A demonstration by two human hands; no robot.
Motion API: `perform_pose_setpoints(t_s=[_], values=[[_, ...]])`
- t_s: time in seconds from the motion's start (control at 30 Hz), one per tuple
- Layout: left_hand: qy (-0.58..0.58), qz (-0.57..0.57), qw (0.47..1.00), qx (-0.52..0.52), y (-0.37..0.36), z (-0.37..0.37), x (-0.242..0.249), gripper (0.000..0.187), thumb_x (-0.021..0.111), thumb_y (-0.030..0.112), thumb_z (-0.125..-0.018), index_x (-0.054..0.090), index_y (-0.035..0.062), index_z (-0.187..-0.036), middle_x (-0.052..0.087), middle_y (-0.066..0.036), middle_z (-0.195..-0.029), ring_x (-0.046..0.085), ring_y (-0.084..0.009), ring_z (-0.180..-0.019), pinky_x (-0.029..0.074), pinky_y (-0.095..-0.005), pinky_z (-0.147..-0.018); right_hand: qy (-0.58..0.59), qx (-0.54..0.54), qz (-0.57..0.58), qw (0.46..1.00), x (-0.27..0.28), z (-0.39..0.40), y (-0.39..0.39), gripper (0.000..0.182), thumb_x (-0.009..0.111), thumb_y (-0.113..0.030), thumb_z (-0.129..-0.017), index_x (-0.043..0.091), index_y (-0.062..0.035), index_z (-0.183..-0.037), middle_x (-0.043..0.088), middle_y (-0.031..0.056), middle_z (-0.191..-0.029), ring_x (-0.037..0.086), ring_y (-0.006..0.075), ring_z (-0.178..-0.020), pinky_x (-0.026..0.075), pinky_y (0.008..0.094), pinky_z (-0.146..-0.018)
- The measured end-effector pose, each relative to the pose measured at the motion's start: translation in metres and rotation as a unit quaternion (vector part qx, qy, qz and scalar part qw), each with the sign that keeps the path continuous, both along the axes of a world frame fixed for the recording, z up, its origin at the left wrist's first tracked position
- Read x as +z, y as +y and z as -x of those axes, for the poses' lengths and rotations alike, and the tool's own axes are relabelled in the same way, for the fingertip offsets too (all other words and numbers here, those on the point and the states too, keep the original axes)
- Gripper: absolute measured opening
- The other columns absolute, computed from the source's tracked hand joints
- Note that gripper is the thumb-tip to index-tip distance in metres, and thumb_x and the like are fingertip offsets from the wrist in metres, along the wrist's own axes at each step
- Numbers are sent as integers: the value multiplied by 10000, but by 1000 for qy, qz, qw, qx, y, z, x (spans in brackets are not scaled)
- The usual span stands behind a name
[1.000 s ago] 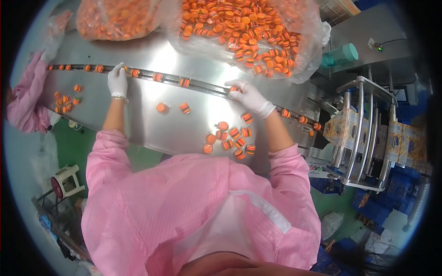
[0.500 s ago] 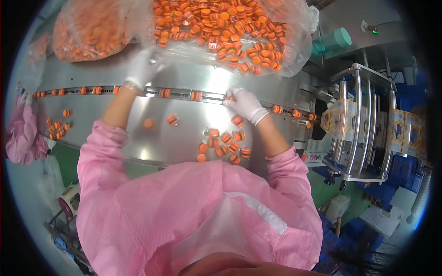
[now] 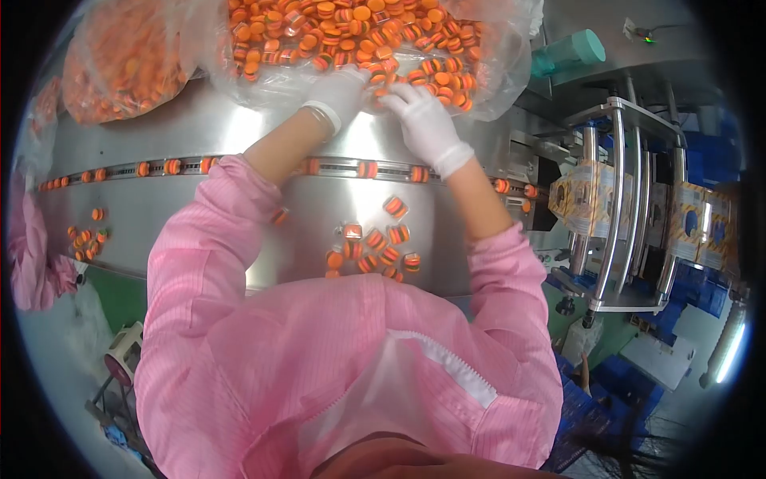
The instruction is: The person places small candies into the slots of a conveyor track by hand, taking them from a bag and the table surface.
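Both my gloved hands are at the front edge of a large clear bag (image 3: 279, 89) heaped with orange, striped burger-shaped candies (image 3: 351, 36). My left hand (image 3: 339, 92) reaches in from the left, its fingertips blurred and hidden among the candies. Close beside it, my right hand (image 3: 427, 124) has its fingers stretched out and slightly apart, touching candies at the lower edge of the heap. Below the hands, a narrow conveyor track (image 3: 331, 168) carries single candies on their sides, such as one candy (image 3: 367, 169). My left forearm crosses above the track.
Loose candies (image 3: 375, 239) lie on the steel table (image 3: 307, 243) before me, with another cluster (image 3: 86, 242) far left. A second full bag (image 3: 120, 68) sits upper left. At right stands a wrapping machine (image 3: 618, 207) with printed film; a green cup (image 3: 586, 48) lies behind. A co-worker's pink sleeve (image 3: 36, 247) shows at left.
My left hand has moved right to the candy heap. My right hand has gone from the track up to the same heap. The view has shifted a little, and candies on the track sit further right.
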State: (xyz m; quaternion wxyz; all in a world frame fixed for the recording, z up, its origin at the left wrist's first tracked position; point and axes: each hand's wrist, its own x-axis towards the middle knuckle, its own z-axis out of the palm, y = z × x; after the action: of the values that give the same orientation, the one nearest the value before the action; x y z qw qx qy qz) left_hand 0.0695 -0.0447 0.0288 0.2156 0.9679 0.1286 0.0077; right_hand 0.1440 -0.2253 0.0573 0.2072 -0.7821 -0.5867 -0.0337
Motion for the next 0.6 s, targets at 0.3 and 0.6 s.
perform_pose_setpoints(t_s=[0.3, 0.6], values=[[-7, 51, 999, -6, 8, 40, 10, 281, 555, 177, -825, 521, 41, -1068, 601, -197, -890, 591, -370, -854, 479, -439, -751, -47, 86, 256, 962, -23, -29, 35, 302, 574, -137, -830, 577, -123, -1132, 555, 79, -1134, 586, 299, -992, 486, 425, -826], [-243, 437, 808, 311, 98, 196, 11, 205, 569, 141, -923, 638, 43, -1090, 627, -40, -1005, 592, -101, -875, 488, -235, -788, 61, -51, 267, 960, -20, -28, 29, 367, 640, -299, -822, 541, -47, -1070, 562, 160, -1091, 598, 319, -980, 472, 426, -834]])
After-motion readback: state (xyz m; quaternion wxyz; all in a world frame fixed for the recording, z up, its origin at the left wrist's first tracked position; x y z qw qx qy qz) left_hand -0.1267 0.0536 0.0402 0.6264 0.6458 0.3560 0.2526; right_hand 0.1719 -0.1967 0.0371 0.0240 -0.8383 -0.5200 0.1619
